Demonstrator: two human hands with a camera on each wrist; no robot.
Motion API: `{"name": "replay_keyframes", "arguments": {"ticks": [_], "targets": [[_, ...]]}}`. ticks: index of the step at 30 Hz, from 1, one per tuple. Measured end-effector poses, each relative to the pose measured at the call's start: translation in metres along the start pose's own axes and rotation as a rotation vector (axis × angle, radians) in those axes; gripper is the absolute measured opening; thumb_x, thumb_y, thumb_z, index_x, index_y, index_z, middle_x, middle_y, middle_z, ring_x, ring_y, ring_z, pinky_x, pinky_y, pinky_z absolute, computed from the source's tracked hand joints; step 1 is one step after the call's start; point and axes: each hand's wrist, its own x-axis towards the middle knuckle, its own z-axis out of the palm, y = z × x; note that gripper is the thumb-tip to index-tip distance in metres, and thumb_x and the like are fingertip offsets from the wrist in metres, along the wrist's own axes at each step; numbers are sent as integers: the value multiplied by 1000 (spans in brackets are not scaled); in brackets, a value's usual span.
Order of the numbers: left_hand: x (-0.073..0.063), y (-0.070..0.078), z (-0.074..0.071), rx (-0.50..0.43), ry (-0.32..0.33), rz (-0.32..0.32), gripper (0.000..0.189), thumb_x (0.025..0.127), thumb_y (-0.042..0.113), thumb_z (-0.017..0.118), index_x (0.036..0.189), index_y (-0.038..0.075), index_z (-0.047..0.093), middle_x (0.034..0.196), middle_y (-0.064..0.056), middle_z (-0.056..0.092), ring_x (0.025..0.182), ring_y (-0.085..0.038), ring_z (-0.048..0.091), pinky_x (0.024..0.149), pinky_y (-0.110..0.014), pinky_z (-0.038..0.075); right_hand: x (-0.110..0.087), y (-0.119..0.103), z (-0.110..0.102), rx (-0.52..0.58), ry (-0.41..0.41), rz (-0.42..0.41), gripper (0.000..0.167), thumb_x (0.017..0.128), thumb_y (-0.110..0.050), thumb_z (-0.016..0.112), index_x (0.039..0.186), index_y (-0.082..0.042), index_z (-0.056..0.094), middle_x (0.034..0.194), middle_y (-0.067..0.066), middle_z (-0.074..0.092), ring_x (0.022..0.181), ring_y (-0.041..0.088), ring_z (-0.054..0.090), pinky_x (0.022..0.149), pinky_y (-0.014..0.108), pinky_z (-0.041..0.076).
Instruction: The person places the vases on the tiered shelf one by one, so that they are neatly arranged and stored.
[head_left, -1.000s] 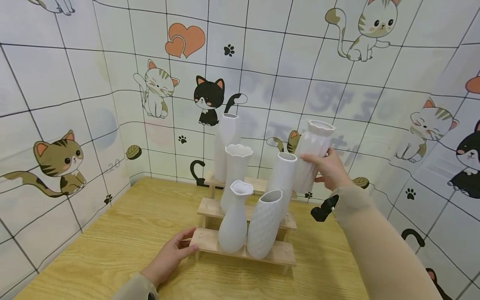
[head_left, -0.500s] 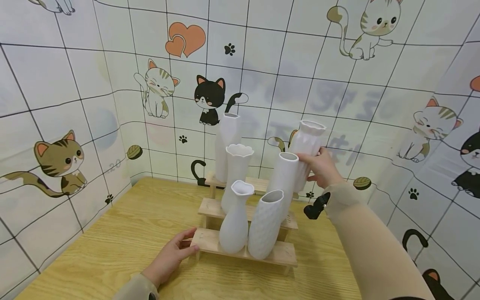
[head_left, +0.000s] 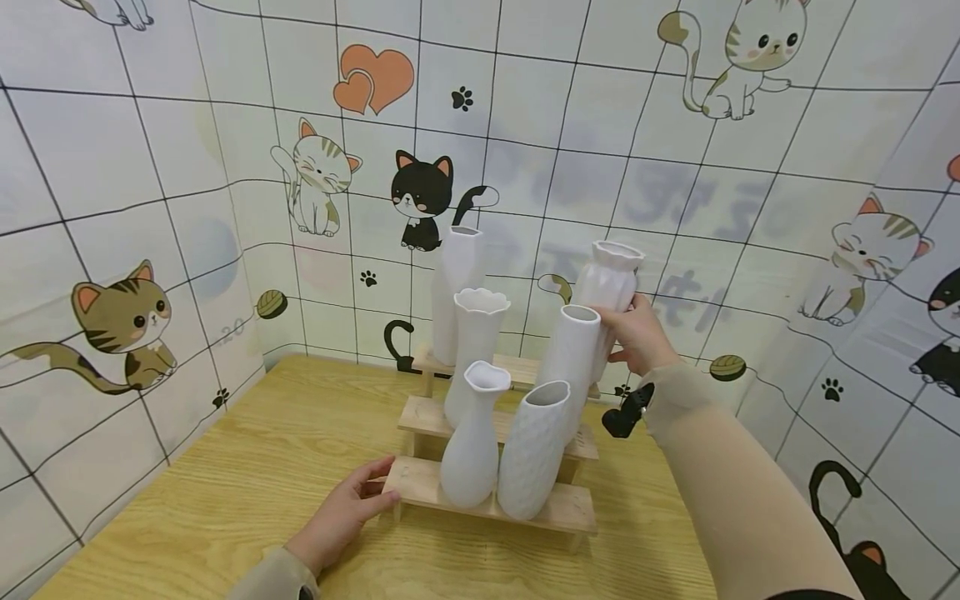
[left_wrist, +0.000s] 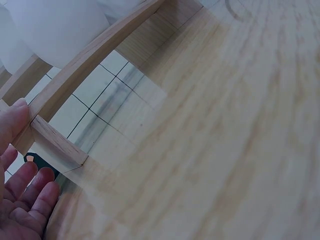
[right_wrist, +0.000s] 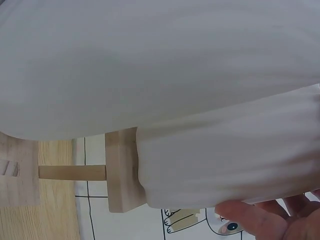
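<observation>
A white vase with a frilled rim (head_left: 609, 283) stands nearly upright at the right end of the top tier, gripped from the right by my right hand (head_left: 641, 335). In the right wrist view the vase's base (right_wrist: 165, 170) meets the edge of the top board (right_wrist: 121, 172). My left hand (head_left: 345, 510) holds the left end of the bottom tier of a three-tier wooden stand (head_left: 412, 479), its thumb (left_wrist: 15, 117) at the board's corner. A slim-necked vase (head_left: 471, 467) and a slanted-mouth textured vase (head_left: 531, 462) stand on the bottom tier.
A scalloped-rim vase (head_left: 480, 337) and a straight cylinder vase (head_left: 572, 362) occupy the middle tier. A tall angular vase (head_left: 455, 292) is at the top left. The stand rests on a wood-grain table (head_left: 247, 442) before a cat-patterned wall covering (head_left: 300, 292).
My right hand has moved the frilled-rim vase left, in behind the cylinder vase, and the vase leans less. The left hand has stayed at the stand's end.
</observation>
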Motion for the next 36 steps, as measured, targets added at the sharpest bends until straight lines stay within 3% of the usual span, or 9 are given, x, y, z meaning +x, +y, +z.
{"name": "replay_keyframes", "arguments": {"ticks": [20, 36], "targets": [[1, -2, -1, 10, 2, 3, 70, 87, 31, 73, 145, 8, 41, 136, -13, 48, 115, -27, 48, 92, -40, 43, 2, -2, 8, -9, -26, -5, 81, 90, -32, 67, 148, -8, 16, 144, 20, 31, 125, 41, 38, 92, 69, 36], [-1, -1, -1, -5, -4, 12, 69, 88, 28, 72, 145, 6, 40, 135, -14, 48, 114, -27, 49, 91, -38, 44, 10, 0, 13, 25, -13, 18, 77, 92, -22, 61, 150, -8, 13, 148, 21, 27, 128, 42, 33, 91, 72, 33]]}}
